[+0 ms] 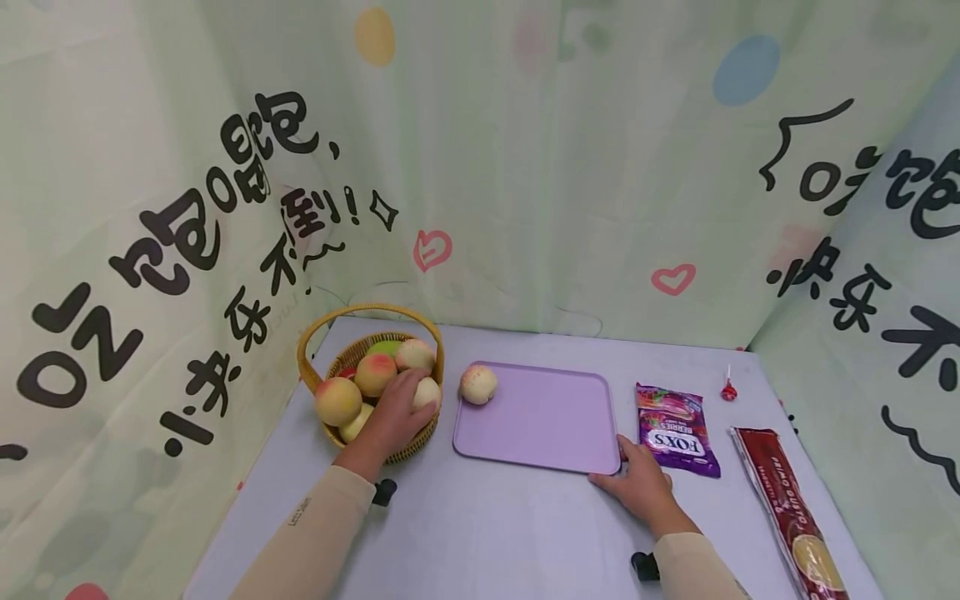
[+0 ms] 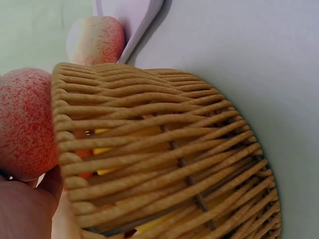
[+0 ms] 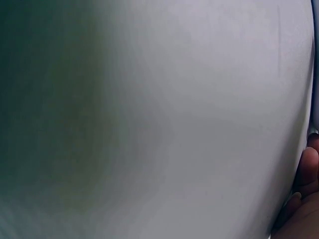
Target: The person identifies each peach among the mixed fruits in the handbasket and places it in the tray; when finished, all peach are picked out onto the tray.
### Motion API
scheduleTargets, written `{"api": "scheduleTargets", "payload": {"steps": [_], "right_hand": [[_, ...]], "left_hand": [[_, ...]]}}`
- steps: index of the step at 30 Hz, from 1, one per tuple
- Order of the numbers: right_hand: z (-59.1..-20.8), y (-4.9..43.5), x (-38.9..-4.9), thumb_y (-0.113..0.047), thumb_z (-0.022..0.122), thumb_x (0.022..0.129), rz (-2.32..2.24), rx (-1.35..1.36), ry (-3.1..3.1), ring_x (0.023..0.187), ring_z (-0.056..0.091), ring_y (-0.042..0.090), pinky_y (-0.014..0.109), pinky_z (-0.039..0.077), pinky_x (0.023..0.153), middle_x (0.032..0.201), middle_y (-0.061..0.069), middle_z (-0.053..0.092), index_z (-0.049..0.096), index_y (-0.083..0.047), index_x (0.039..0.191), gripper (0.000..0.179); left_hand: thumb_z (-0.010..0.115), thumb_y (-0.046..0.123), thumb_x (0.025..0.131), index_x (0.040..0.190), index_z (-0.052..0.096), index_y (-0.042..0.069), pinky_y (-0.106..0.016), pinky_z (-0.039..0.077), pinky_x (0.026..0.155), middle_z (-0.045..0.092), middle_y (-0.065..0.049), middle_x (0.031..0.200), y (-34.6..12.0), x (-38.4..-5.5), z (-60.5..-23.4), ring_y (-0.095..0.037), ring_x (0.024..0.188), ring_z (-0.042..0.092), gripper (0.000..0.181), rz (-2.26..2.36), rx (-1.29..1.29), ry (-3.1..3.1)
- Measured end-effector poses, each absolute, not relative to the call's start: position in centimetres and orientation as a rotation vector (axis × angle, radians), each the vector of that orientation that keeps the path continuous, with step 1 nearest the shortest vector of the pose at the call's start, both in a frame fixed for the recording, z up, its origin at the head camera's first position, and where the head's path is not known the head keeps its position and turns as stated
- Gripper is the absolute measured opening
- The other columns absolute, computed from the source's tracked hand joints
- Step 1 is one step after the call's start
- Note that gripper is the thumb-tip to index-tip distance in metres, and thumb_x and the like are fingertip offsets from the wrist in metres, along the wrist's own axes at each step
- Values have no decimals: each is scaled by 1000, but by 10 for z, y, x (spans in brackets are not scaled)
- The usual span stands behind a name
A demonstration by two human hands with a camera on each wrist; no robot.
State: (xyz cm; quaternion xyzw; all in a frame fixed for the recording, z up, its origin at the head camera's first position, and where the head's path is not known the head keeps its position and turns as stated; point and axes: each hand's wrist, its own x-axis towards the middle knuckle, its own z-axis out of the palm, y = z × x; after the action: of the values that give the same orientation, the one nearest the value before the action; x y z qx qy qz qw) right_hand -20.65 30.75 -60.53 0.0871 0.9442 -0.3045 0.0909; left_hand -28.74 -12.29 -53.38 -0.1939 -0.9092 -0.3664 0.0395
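left sleeve (image 1: 322,517) outstretched | peach (image 1: 427,393) gripped by left hand (image 1: 396,414) at basket (image 1: 415,444) rim | tray (image 1: 540,417) pinched cornerwise by right hand (image 1: 642,485), prob for steadiness

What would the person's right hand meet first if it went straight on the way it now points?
Most likely the purple tray: the right hand appears to touch its near right corner, though exact depth is unclear.

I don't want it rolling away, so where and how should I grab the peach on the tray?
Probably around its widest part, from above or slightly right: the peach is round with its top uncovered, and the basket stands close on its left.
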Motion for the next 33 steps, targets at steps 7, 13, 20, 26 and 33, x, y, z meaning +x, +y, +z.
{"api": "scheduleTargets", "payload": {"steps": [7, 13, 20, 26, 33], "right_hand": [[-605, 308, -207, -61, 81, 78, -903, 267, 2800, 136, 43, 49, 79, 26, 105, 149, 29, 45, 32, 0, 158, 112], [-605, 308, -207, -61, 81, 78, -901, 271, 2798, 137, 43, 50, 79, 26, 105, 150, 30, 44, 31, -1, 158, 112], [-605, 308, -206, -60, 82, 78, -915, 271, 2801, 135, 44, 49, 78, 26, 105, 148, 29, 46, 32, 0, 158, 112], [-607, 308, -205, -57, 83, 79, -926, 256, 2807, 133, 47, 49, 78, 28, 103, 143, 27, 51, 32, 2, 157, 110], [-609, 310, -208, -62, 82, 77, -890, 250, 2817, 132, 48, 49, 78, 29, 102, 144, 28, 50, 32, 2, 157, 113]], "left_hand": [[66, 23, 99, 147, 48, 5, -52, 39, 115, 50, -12, 150, -118, -286, -527, -31, 141, 43, 55, -1121, -588, -2804], [67, 21, 97, 145, 51, 6, -52, 41, 113, 52, -13, 148, -112, -285, -523, -31, 138, 46, 53, -1115, -597, -2787], [67, 21, 97, 144, 51, 5, -52, 41, 113, 52, -14, 148, -107, -284, -523, -31, 136, 47, 52, -1148, -628, -2760], [66, 24, 99, 146, 50, 7, -52, 40, 115, 49, -12, 151, -102, -282, -521, -30, 139, 45, 53, -1166, -654, -2751], [68, 22, 97, 144, 51, 6, -51, 42, 114, 51, -12, 148, -94, -283, -519, -30, 135, 47, 52, -1173, -687, -2724]]}}
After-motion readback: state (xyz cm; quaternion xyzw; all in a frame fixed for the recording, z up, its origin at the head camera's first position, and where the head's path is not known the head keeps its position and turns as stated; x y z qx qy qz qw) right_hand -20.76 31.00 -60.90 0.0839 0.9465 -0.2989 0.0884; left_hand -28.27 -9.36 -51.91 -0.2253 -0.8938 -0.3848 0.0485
